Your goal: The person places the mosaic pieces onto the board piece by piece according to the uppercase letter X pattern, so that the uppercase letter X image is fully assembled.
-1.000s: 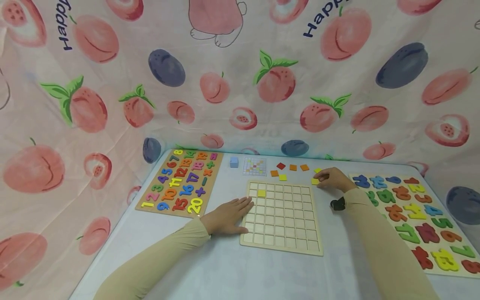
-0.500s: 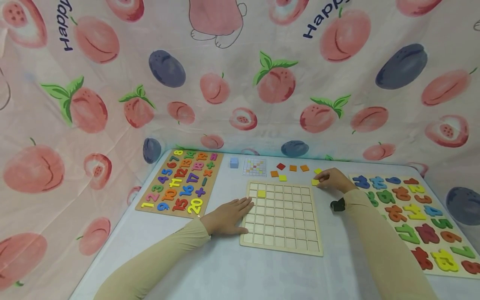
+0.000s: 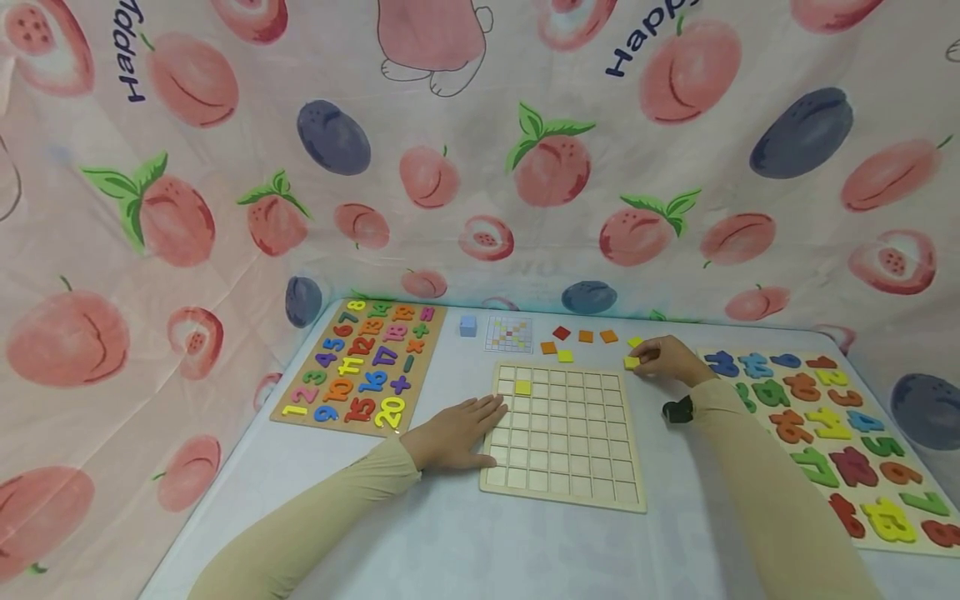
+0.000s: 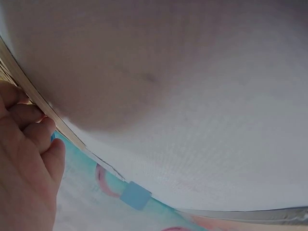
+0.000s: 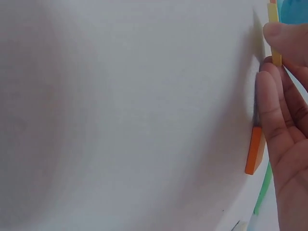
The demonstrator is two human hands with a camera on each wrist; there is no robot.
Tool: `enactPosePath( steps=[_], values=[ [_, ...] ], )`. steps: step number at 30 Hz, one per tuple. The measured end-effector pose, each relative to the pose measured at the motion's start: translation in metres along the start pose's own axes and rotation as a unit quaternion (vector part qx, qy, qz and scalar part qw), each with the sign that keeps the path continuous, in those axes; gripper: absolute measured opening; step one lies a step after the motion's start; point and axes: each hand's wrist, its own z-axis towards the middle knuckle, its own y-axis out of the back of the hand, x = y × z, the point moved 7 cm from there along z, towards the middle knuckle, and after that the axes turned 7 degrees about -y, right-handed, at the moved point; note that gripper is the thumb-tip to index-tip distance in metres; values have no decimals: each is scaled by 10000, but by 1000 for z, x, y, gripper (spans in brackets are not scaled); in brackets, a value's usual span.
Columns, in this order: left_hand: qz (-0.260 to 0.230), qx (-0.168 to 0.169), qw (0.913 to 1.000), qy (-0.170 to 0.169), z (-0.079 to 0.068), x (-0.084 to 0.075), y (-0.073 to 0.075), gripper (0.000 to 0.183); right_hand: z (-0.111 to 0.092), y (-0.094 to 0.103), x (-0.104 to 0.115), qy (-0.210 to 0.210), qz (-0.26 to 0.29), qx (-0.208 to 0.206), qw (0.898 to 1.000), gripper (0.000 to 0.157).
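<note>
My left hand [image 3: 457, 435] lies with straight fingers on the left edge of a wooden grid board [image 3: 562, 497]. In the left wrist view, the left hand's fingers [image 4: 36, 130] touch the board's rim [image 4: 41, 103]. One yellow tile [image 3: 522, 387] sits in a cell near the board's upper left corner. Beyond the board's upper right corner, my right hand [image 3: 663, 360] pinches another yellow tile [image 3: 631, 363] between thumb and fingers. The right wrist view shows this yellow tile [image 5: 276, 57] on edge in the pinch, with an orange tile [image 5: 253, 151] lying beyond the fingers.
Behind the board lie a red tile [image 3: 562, 332], several orange tiles [image 3: 586, 336] and more yellow tiles [image 3: 565, 356]. A patterned card [image 3: 509, 333] and blue block [image 3: 468, 325] are at the back. Number boards flank the workspace, left [image 3: 408, 408] and right [image 3: 813, 400].
My right hand and its pinched yellow tile have shifted only very slightly. The left hand and the board stay where they were.
</note>
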Motion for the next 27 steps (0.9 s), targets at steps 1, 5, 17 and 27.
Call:
enactPosePath(
  steps=[1,5,17,27],
  values=[
    [3,-6,10000,-4,0,0,0,85,0,0,0,8,-5,0,10000,30],
    [5,-32,10000,-25,0,0,0,84,-1,0,3,67,-64,-15,10000,30],
    [-93,19,10000,6,-1,0,1,84,-13,-2,41,860,210,-97,9960,25],
    [-100,-11,9999,-25,-1,-1,2,84,-19,-20,68,961,441,90,9944,28]
  ],
)
